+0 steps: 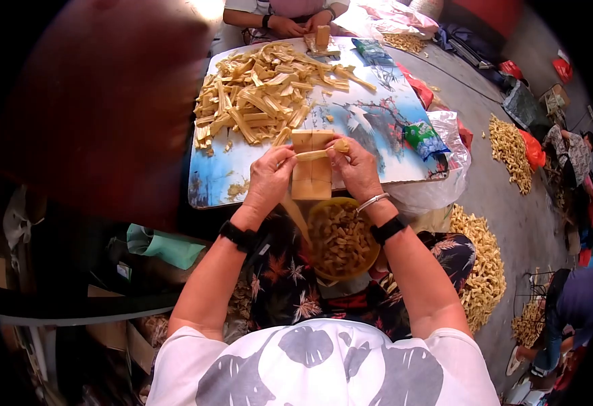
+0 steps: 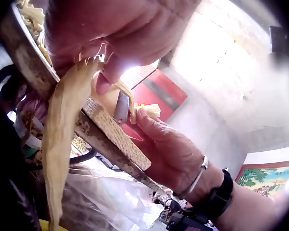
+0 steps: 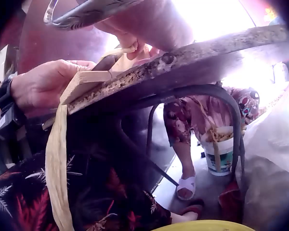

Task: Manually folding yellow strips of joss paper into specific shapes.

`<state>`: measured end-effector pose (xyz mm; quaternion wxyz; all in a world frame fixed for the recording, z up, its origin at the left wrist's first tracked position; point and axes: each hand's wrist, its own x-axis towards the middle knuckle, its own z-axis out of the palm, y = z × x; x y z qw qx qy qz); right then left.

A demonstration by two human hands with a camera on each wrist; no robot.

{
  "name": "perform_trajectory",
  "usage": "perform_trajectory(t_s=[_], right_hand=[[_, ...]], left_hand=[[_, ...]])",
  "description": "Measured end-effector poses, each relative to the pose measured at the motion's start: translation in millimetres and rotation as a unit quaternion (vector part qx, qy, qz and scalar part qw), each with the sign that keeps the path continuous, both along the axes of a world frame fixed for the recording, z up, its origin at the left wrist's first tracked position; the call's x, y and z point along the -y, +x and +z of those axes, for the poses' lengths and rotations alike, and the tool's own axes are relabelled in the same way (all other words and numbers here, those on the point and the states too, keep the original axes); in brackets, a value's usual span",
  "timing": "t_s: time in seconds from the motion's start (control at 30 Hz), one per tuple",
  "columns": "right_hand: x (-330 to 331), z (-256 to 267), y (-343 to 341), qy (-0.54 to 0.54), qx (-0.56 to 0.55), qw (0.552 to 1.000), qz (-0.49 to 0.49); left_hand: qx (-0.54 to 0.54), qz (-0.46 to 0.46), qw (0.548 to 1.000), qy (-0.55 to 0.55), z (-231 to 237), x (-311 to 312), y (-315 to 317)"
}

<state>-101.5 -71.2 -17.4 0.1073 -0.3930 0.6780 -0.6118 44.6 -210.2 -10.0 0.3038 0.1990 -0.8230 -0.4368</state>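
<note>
- While both hands meet above the near edge of the bench (image 1: 208,169), a pale yellow strip (image 1: 311,155) runs crosswise between them, over a wooden board (image 1: 312,189).
- The left hand (image 1: 269,177) pinches the strip's left part between thumb and fingers.
- The right hand (image 1: 357,169) grips the other end, beside a small folded bundle (image 1: 341,145).
- For a neat wrap, even tension seems best: a light, steady pull flattens the strip without splitting its fibres.
- The right thumb would do well to press on the fold, so the layers stay snug; the left fingers are best close to it, guiding the strip without twisting it.
- A longer, limp strip (image 2: 62,139) hangs below the left hand; whether it joins the taut one cannot be told. It should hang free of the board's corner.
- The strips look fibrous and pliable, with lengthwise ridges and ragged ends; more lie in a tangled heap (image 1: 263,95) on the bench.
- The board is smooth-faced and oblong, with lines across its top and a rough, grainy side.
- Below, a round yellow bowl (image 1: 337,277) holds short, knobbly pieces (image 1: 340,240).
</note>
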Motion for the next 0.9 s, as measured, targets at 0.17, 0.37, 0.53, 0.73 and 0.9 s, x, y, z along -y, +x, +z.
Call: perform_trajectory(t_s=[0.17,0.37,0.53,0.73,0.9], right_hand=[[-6,9,6,0.011,0.024,0.999,0.018],[-15,4,-6,-0.032,-0.102,0.993,-0.058],[-21,26,-3,-0.012,-0.125,0.990,-0.068],[-9,1,-10,-0.035,-0.205,0.971,-0.116],[-10,2,-13,-0.046,-0.146,0.984,-0.088]], left_hand=[[0.008,-0.023,0.999,0.039,0,-5,13],[-0.015,0.003,0.999,-0.030,1,-20,-7],[-0.004,0.031,0.999,-0.042,29,-26,-15],[-0.007,0.002,0.997,-0.071,16,-9,-29],[0.018,-0.092,0.996,-0.007,19,8,-32]])
